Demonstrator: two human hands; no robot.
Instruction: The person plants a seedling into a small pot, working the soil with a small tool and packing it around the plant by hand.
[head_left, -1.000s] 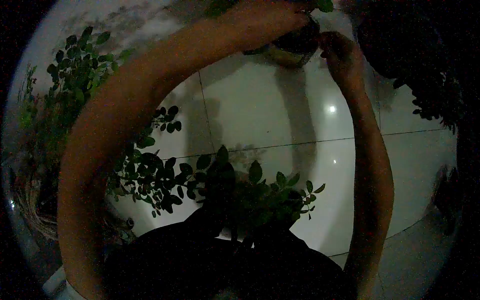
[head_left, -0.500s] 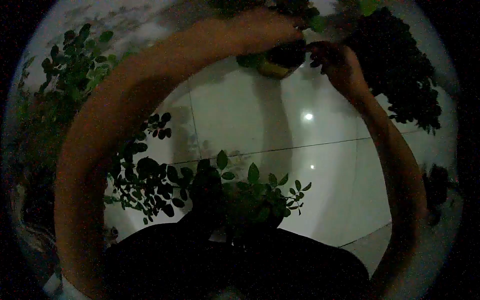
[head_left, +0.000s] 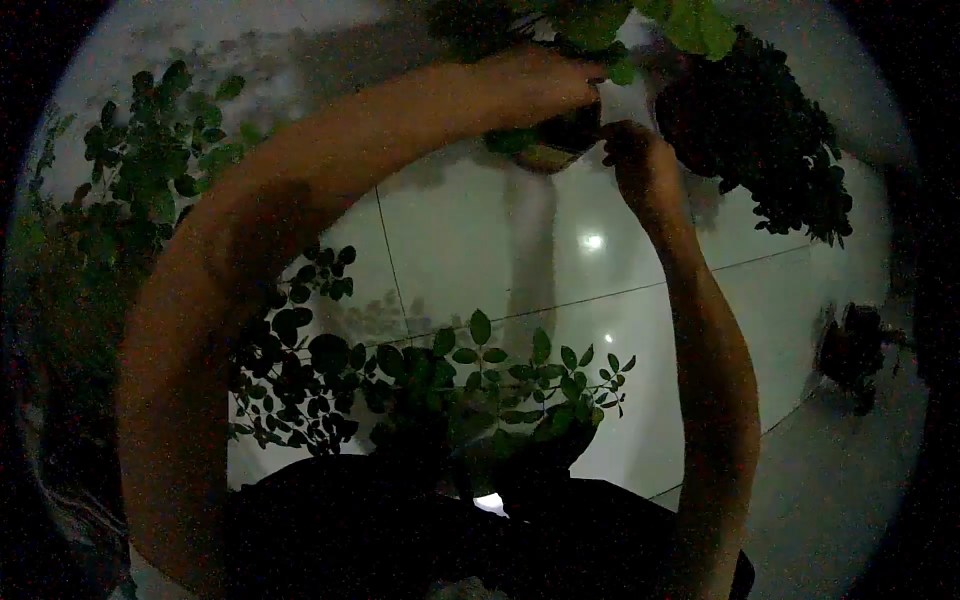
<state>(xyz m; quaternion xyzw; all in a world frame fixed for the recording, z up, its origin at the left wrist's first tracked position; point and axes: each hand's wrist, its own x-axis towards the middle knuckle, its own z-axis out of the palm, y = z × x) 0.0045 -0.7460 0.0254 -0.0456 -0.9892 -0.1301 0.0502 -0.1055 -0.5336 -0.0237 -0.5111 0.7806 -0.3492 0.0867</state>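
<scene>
In the dim head view, my left hand (head_left: 555,78) reaches across the top of a small dark pot (head_left: 550,158) with a paler lower side. Its fingers close at the plant by the pot's rim, though the grip is mostly in shadow. A green leaf (head_left: 621,72) shows just past the fingertips. My right hand (head_left: 642,165) is beside the pot on the right, with its fingers curled together and their tips close to the pot. Whatever those fingers hold, if anything, is too dark to make out. Larger bright leaves (head_left: 690,25) hang above both hands.
A dark bushy plant (head_left: 765,130) stands right of my right hand. Leafy potted plants (head_left: 500,380) are close to my legs, with more leaves (head_left: 150,140) at left. A dark object (head_left: 853,345) lies at far right on the glossy tiled floor (head_left: 450,240).
The view has shifted slightly. My right hand and forearm have moved left and a little down, nearer the pot. My left hand and the pot appear slightly lower, and more bright leaves show at the top.
</scene>
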